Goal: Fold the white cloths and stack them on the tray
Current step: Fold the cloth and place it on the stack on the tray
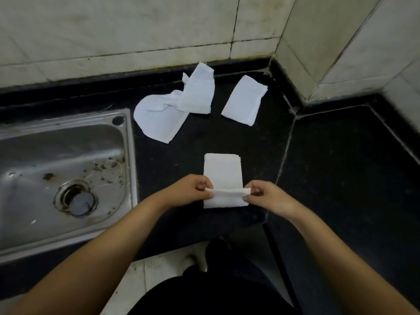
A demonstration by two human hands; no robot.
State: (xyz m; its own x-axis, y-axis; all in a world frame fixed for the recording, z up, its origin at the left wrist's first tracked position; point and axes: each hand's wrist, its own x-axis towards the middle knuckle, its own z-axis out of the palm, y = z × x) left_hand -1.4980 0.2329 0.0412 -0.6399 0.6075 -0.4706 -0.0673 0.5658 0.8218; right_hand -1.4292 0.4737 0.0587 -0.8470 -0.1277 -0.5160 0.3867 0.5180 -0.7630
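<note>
A folded white cloth [222, 171] lies on the black counter [329, 167] in front of me. My left hand [193, 189] pinches its near left corner and my right hand [266, 194] pinches its near right corner. Between them the near edge is lifted and curled toward the far end. Farther back, a crumpled white cloth [175, 105] lies unfolded near the wall. To its right rests a loosely folded white cloth [245, 101]. No tray is visible.
A steel sink [127, 155] with a dirty basin and a drain is set into the counter on the left. Tiled walls [136, 30] close the back, and a tiled corner juts out at the right. The counter's front edge runs just below my hands.
</note>
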